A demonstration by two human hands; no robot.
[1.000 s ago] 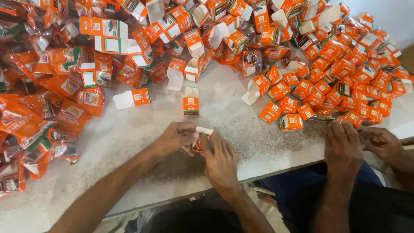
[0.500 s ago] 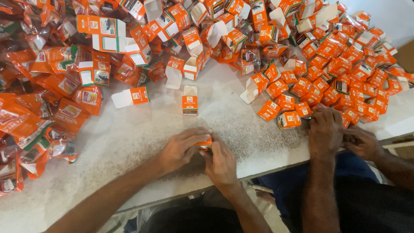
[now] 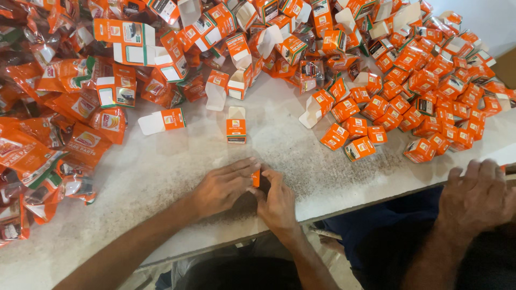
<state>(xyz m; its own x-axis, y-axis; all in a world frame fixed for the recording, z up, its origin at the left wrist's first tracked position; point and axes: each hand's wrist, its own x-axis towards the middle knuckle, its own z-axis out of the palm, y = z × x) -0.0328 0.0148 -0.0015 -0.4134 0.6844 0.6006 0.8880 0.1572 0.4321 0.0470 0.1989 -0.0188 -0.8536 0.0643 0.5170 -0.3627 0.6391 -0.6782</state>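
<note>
Hands are seen close together near the front edge of a pale speckled table (image 3: 161,172); between them a small orange carton (image 3: 256,178) is pinched, only a sliver of it being visible. The left hand (image 3: 223,188) is laid flat and half curled, its fingertips being pressed against the carton's left side; the right hand (image 3: 278,201) is bent over the carton from the right, with thumb and forefinger closed on it; how much of the carton is enclosed cannot be told.

Just beyond the hands, a single upright orange box with an open white flap (image 3: 236,126) is stood alone on the bare surface; to its left a flat-lying opened carton (image 3: 161,121) is seen. Along the left side a heap of orange foil sachets (image 3: 59,134) is piled; across the back and right a large spread of small closed orange boxes (image 3: 419,102) is scattered, mixed with open ones.

At the lower right, another person's hand (image 3: 478,196) is rested on the table edge, fingers spread, well apart from the carton.
</note>
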